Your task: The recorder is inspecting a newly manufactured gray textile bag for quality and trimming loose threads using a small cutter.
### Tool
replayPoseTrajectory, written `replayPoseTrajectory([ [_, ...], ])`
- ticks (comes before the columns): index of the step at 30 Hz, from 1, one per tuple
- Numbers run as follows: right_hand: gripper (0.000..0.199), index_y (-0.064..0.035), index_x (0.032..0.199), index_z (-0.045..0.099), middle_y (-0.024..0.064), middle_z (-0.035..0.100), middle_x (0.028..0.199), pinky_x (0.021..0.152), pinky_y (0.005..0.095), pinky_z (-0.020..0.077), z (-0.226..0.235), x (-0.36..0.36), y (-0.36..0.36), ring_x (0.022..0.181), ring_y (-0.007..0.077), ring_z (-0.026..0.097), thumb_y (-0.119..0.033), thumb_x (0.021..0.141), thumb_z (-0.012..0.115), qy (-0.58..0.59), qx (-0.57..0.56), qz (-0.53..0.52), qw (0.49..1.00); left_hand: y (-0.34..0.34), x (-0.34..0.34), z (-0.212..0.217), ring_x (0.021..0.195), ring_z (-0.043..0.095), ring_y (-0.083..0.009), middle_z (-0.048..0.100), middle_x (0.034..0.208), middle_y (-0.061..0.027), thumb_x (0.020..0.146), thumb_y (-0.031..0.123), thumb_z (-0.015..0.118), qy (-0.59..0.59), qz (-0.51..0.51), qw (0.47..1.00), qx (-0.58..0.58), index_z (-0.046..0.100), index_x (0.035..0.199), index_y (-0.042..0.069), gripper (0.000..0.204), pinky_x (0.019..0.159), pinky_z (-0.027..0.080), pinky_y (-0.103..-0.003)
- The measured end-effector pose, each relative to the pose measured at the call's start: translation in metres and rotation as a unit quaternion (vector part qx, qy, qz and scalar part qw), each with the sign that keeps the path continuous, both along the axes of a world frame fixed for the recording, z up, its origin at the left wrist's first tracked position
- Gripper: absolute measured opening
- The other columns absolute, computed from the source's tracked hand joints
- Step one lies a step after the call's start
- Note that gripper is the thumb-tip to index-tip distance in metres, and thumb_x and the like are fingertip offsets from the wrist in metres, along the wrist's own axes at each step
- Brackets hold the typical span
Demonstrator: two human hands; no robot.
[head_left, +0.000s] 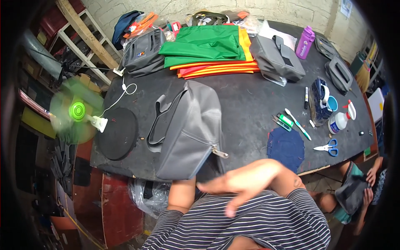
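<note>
A grey bag (192,121) with a strap and a metal zipper pull (220,153) stands tilted at the front edge of the black table. My left forearm (182,193) reaches up to its lower end, and the bag hides my left hand, so its grip does not show. In front of the bag's lower right side, my right hand (246,180) hovers with fingers stretched and thumb apart, holding nothing. Slight blur softens its fingertips.
Folded green and orange cloth (204,46) lies at the back between grey bags (277,58). Scissors (329,148), a toothbrush (298,124), a spray bottle (342,118) and a navy cloth (286,148) lie or stand rightward. A running fan (77,111) is at left; another person's hands (369,187) hold a dark item.
</note>
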State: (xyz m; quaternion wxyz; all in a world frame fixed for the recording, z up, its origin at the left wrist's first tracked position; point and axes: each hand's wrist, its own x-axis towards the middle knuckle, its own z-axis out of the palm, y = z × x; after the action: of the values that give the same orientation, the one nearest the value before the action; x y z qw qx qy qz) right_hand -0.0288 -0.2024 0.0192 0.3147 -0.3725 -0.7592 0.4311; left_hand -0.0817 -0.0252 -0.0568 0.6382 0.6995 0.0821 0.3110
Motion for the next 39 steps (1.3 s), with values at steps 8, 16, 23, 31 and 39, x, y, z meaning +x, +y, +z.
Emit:
replayPoseTrajectory([
  [8,0.083,0.0002,0.125,0.048,0.0154,0.051,0.119,0.098,0.0374,0.0397,0.008,0.048,0.021,0.113,0.0281,0.051,-0.034,0.060,0.087,0.009,0.236,-0.594,0.769,-0.013,0.020,0.027,0.120,0.048,-0.0252,0.047,0.132,-0.0176,0.089,0.026,0.059,-0.013,-0.071,0.986,0.153,0.038,0.137,-0.002,0.059,0.104,0.038,-0.038],
  [16,0.086,0.0028,0.133,0.047,0.0162,0.054,0.130,0.104,0.0324,0.0341,-0.030,0.035,0.024,0.121,0.0218,0.050,-0.030,0.063,0.085,0.085,0.177,-0.603,0.773,-0.007,0.003,-0.023,0.124,0.046,-0.0278,0.045,0.135,-0.0179,0.092,0.031,0.053,-0.125,-0.166,0.909,-0.360,0.037,0.138,-0.001,0.058,0.106,0.036,-0.040],
  [23,0.069,0.0057,0.128,0.051,0.0209,0.053,0.131,0.105,0.0388,0.0350,-0.048,0.040,0.019,0.125,0.0299,0.049,-0.030,0.074,0.077,0.077,0.303,-0.563,0.765,-0.039,-0.014,0.018,0.136,0.030,-0.0305,0.029,0.148,-0.0152,0.096,0.032,0.047,-0.084,-0.176,0.895,-0.401,0.023,0.146,0.004,0.062,0.111,0.029,-0.043],
  [31,0.049,0.0074,0.118,0.057,0.0268,0.057,0.121,0.104,0.0502,0.0341,-0.091,0.002,0.014,0.120,0.0397,0.052,-0.033,0.091,0.057,-0.038,0.409,-0.517,0.751,-0.030,-0.018,0.017,0.137,0.029,-0.0312,0.029,0.148,-0.0154,0.095,0.031,0.048,-0.093,-0.217,0.893,-0.384,0.022,0.146,0.004,0.063,0.111,0.029,-0.043],
  [39,0.052,0.0076,0.126,0.050,0.0260,0.050,0.131,0.107,0.0515,0.0291,-0.107,-0.017,0.001,0.128,0.0398,0.044,-0.029,0.090,0.058,-0.092,0.422,-0.472,0.768,-0.015,-0.030,0.018,0.137,0.028,-0.0319,0.028,0.149,-0.0155,0.094,0.030,0.050,-0.105,-0.268,0.886,-0.364,0.022,0.146,0.004,0.065,0.111,0.029,-0.044],
])
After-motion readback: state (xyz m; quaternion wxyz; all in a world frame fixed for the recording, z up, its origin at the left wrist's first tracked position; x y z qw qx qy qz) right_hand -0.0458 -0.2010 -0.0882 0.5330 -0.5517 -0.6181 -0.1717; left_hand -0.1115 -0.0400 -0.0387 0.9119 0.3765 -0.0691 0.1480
